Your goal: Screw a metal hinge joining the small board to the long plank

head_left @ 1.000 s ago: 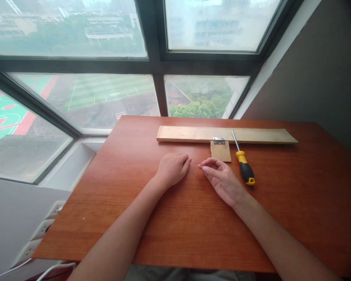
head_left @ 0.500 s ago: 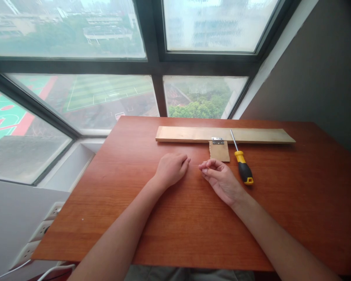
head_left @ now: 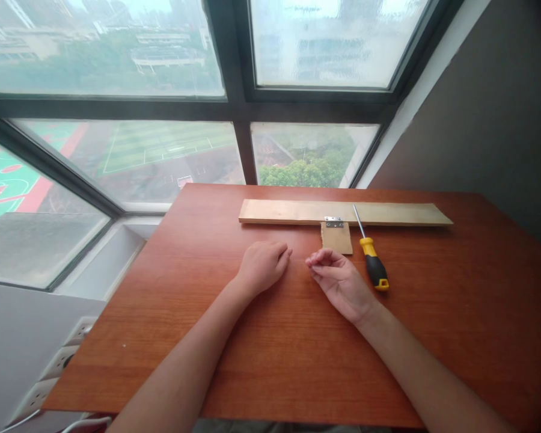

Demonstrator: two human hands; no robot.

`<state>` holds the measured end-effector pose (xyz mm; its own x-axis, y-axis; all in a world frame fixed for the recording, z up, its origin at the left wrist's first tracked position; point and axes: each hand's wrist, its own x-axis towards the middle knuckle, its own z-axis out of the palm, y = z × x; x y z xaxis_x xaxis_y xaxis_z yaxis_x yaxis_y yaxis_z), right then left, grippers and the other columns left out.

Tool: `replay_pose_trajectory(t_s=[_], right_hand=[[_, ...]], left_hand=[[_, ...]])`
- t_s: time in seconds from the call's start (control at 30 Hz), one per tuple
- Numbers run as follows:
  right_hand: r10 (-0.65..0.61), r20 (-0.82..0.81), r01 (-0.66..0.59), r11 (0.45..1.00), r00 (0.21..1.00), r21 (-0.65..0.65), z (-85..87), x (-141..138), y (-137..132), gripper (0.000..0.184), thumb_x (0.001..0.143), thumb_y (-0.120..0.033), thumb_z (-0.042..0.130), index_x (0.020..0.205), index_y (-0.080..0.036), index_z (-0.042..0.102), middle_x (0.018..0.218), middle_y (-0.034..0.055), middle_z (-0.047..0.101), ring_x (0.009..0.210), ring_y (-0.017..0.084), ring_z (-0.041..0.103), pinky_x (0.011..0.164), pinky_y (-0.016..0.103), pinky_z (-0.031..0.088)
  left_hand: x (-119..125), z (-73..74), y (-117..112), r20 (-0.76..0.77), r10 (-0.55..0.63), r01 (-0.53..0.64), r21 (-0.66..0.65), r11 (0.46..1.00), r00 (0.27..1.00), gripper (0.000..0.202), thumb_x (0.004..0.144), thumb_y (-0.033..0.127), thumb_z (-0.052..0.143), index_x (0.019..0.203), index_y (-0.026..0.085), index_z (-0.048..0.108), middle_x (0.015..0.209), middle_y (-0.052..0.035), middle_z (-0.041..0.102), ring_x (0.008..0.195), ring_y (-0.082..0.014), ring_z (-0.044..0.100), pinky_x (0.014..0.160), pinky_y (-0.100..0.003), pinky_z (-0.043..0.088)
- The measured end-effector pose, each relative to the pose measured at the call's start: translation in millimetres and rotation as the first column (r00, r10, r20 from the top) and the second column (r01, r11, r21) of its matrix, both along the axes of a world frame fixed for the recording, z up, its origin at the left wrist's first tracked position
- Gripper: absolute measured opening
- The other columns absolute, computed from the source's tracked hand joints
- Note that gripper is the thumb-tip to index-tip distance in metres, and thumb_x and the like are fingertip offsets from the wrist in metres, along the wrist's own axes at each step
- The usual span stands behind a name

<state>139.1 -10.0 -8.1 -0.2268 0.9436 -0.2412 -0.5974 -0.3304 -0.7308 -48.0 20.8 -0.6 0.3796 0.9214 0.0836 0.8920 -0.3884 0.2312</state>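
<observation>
My left hand (head_left: pixel 262 265) rests on the red-brown table (head_left: pixel 198 313), fingers curled loosely under, nothing visible in it. Close to its right lies my right hand (head_left: pixel 338 280), palm turned up, thumb and fingertips pinched together; whether something small sits in the pinch I cannot make out. Just beyond it a small wooden piece (head_left: pixel 336 238) joins a long wooden plank (head_left: pixel 288 211) by a metal hinge (head_left: pixel 334 222). A yellow-and-black screwdriver (head_left: pixel 372 265) lies to the right of my right hand, its shaft reaching the plank.
A large window (head_left: pixel 162 150) runs behind the table's far and left edges. A grey wall (head_left: pixel 491 120) stands to the right. A white power strip (head_left: pixel 49 373) with cables sits below the table's left corner.
Both hands stay almost still; the right hand's fingers have closed a little tighter into the pinch. The camera has tilted slightly, shifting the scene down in the picture.
</observation>
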Motion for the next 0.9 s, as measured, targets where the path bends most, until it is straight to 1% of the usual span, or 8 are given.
replay_pose_trajectory(t_s=[0.17,0.3,0.57,0.73,0.8,0.9], right_hand=[[0.012,-0.005,-0.012,1.0,1.0,0.019,2.1,0.4,-0.3,0.02,0.061,-0.008,0.078,0.074,-0.022,0.073,0.081,-0.0032,0.069,0.084,0.008,0.061,0.083,0.018,0.047],[0.027,0.009,-0.028,0.999,1.0,0.023,3.0,-0.1,-1.4,0.018,0.061,-0.01,0.08,0.073,-0.022,0.073,0.081,-0.0031,0.069,0.085,0.008,0.06,0.085,0.019,0.046],[0.02,0.087,-0.022,0.999,0.996,0.031,2.9,-3.8,-2.9,0.021,0.064,-0.016,0.083,0.079,-0.024,0.073,0.086,-0.003,0.07,0.088,0.008,0.059,0.084,0.019,0.045],[0.025,0.12,-0.027,1.0,0.993,0.014,-1.9,-3.5,-3.5,0.021,0.062,-0.013,0.083,0.076,-0.022,0.071,0.083,-0.0033,0.069,0.083,0.008,0.059,0.077,0.019,0.045],[0.03,0.122,-0.03,1.0,0.992,0.0,-4.2,-2.9,-4.1,0.022,0.061,-0.013,0.083,0.076,-0.022,0.07,0.084,-0.0033,0.069,0.084,0.008,0.061,0.074,0.019,0.045],[0.048,0.129,-0.046,0.999,0.99,-0.019,-6.0,-2.9,-4.9,0.02,0.064,-0.019,0.082,0.078,-0.022,0.068,0.086,-0.0012,0.069,0.086,0.012,0.063,0.072,0.022,0.047]], left_hand=[[0.1,1.2,-0.2,-0.012,0.006,-0.006,-0.003,1.0,1.0,0.036,0.097,0.036,0.036,0.072,0.021,0.057,0.074,-0.0046,0.067,0.068,-0.0187,0.058,0.058,-0.03,0.027],[0.4,2.4,-0.2,-0.023,0.009,-0.009,-0.023,1.0,1.0,0.037,0.097,0.036,0.036,0.073,0.021,0.059,0.075,-0.0051,0.067,0.069,-0.0191,0.059,0.058,-0.03,0.027],[-0.3,2.3,-0.4,-0.019,0.008,-0.008,-0.032,0.999,1.0,0.037,0.097,0.038,0.036,0.077,0.021,0.063,0.077,-0.006,0.067,0.07,-0.0199,0.058,0.061,-0.03,0.031],[-0.6,2.1,-0.3,-0.02,0.004,-0.005,-0.041,0.999,1.0,0.037,0.097,0.037,0.036,0.078,0.021,0.063,0.078,-0.0066,0.068,0.071,-0.0201,0.059,0.063,-0.029,0.034],[-0.5,2.0,-0.3,-0.018,0.001,-0.001,-0.038,0.999,1.0,0.037,0.097,0.037,0.036,0.078,0.021,0.063,0.078,-0.0066,0.067,0.071,-0.02,0.059,0.064,-0.029,0.034],[-0.6,1.6,-0.2,-0.017,0.001,-0.002,-0.031,1.0,1.0,0.037,0.097,0.037,0.036,0.078,0.02,0.063,0.077,-0.0066,0.067,0.071,-0.0199,0.059,0.063,-0.029,0.034]])
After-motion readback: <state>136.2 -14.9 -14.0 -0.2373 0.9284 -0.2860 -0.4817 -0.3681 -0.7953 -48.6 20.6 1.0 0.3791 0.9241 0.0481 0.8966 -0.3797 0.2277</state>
